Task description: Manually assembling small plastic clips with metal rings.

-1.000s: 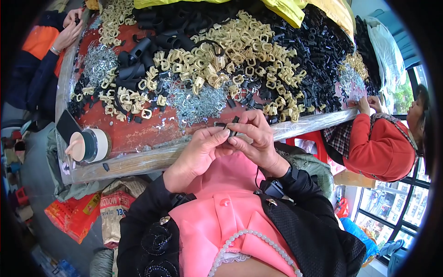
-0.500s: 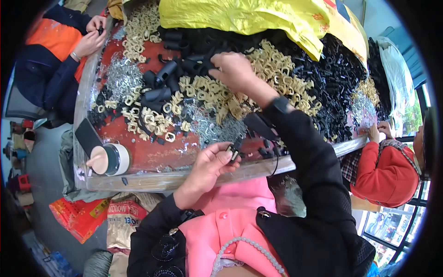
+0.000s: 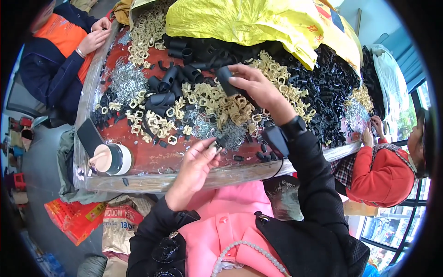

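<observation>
My right hand (image 3: 260, 87), above the middle of the pile, is closed round a short black plastic tube (image 3: 224, 78). Nearer to me, over the table's front part, my left hand (image 3: 197, 161) pinches a small black part (image 3: 222, 140) with a paler piece against it, too small to make out fully. Between the two hands lie cream plastic rings (image 3: 233, 110) and a heap of thin silvery metal pieces (image 3: 230, 136). More black tubes (image 3: 162, 99) lie to the left of my right hand.
The red table (image 3: 152, 159) has a wooden rim. A lidded cup (image 3: 121, 159) and a dark phone-like slab (image 3: 90, 137) stand front left. A black corded box (image 3: 275, 138) lies under my right forearm. Yellow sacking (image 3: 240, 23) covers the back. Co-workers sit at left (image 3: 57, 60) and right (image 3: 380, 175).
My right hand has picked a black tube from the pile and drawn it slightly back to the right. My left hand has shifted a little left and forward, still pinching its small part.
</observation>
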{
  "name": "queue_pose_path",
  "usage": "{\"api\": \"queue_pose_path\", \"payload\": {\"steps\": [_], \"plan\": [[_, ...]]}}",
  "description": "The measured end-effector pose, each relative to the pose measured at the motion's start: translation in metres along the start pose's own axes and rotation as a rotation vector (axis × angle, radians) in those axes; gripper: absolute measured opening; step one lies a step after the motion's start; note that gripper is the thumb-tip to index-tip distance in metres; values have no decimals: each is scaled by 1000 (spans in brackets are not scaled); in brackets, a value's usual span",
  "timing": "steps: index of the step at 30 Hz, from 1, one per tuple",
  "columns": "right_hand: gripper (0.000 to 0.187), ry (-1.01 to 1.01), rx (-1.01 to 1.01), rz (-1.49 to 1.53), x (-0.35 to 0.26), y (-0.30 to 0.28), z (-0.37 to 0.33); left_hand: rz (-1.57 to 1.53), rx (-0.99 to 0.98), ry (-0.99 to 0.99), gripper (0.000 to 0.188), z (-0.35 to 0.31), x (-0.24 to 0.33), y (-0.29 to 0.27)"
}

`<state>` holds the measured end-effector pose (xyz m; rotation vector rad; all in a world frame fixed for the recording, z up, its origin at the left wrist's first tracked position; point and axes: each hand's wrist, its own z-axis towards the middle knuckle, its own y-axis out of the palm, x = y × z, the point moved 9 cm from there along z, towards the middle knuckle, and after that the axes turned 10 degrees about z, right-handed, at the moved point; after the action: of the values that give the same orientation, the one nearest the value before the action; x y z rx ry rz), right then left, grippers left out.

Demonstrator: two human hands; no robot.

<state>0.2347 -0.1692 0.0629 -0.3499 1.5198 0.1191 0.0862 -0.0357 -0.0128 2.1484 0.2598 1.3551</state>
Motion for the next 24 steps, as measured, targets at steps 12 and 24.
{"api": "queue_pose_path", "payload": {"steps": [12,24], "plan": [[26,51,-265,166,-23,36,-98,76,-34,26,27,-8,22,23],[28,-28,-141,168,-7,43,-118,302,-5,58,26,-3,16,16]]}}
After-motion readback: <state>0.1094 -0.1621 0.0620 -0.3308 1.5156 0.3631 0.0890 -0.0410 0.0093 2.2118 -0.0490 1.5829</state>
